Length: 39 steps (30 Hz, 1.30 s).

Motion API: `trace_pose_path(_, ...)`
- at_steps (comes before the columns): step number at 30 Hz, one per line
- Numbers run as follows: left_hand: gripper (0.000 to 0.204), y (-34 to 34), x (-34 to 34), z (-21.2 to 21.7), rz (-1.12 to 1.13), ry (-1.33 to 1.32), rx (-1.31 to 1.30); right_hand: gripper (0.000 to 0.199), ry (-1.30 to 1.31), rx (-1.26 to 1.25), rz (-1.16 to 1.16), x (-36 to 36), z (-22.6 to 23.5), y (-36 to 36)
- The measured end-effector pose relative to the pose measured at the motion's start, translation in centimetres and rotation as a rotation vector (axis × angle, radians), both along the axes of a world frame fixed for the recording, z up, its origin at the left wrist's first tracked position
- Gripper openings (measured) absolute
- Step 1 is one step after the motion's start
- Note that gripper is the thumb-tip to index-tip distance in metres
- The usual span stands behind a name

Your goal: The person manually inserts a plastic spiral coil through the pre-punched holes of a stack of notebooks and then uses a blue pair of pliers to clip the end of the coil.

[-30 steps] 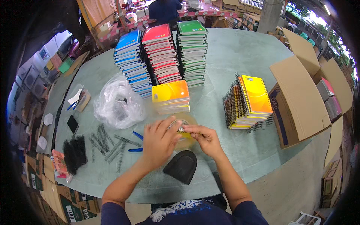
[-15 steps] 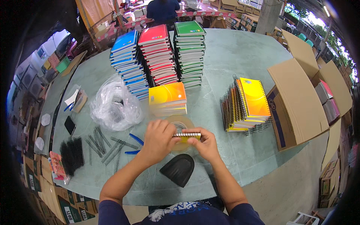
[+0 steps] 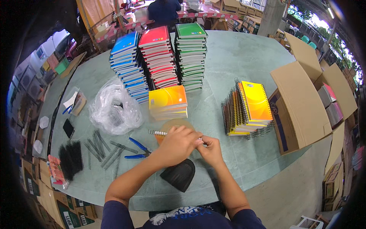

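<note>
In both of my hands is an orange spiral notebook (image 3: 159, 139), its spine edge up and mostly covered by my fingers. Some black wire coil sticks out past its left end. My left hand (image 3: 178, 142) curls closed across the spine. At the right end, the fingers of my right hand (image 3: 211, 149) pinch together, close to the left fingertips. Behind the hands a roll of clear tape (image 3: 177, 123) lies partly hidden. A black, rounded, shoe-toe-shaped piece (image 3: 179, 175) rests just below them. Blue-handled pliers (image 3: 139, 149) lie left of the left hand.
Loose black coils (image 3: 110, 152) and a bundle of black coils (image 3: 71, 160) lie at left, near a clear plastic bag (image 3: 115, 108). Blue, red and green notebook stacks (image 3: 158, 57) stand behind a yellow-orange pile (image 3: 168, 103). Coiled yellow notebooks (image 3: 251, 107) neighbour an open carton (image 3: 301, 107) at right.
My left hand has slid rightward over the spine toward my right hand, uncovering the notebook's left end and its protruding coil. The right hand has turned, its fingers now pinched at the right end.
</note>
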<state>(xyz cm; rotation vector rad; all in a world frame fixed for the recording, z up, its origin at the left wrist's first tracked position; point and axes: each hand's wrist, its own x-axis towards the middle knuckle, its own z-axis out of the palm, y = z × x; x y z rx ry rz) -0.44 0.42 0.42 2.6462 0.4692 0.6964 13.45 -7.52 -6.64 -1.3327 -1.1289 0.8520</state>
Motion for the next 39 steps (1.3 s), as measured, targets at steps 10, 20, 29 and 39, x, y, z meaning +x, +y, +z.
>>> trace_pose_path(10, 0.018, 0.4, 0.4, -1.0, -0.081, -0.058, -0.07, 0.018, -0.23, -0.089, -0.052, -0.1, 1.5, -0.6)
trace_pose_path(20, 0.035, 1.0, -1.8, 2.4, 0.138, -0.098, -0.024, 0.03, -0.175, 0.354, -0.154, -0.1, 3.6, -1.5)
trace_pose_path(29, 0.026, 1.9, -5.1, 1.5, 0.35, -0.334, -0.061, 0.031, -1.13, 0.423, -0.642, 12.3, 14.1, -5.3)
trace_pose_path(39, 0.022, 6.9, -3.8, -2.2, 0.346, -0.139, 0.284, 0.031, -1.112, 0.133, -0.38, 11.5, 11.1, -5.1)
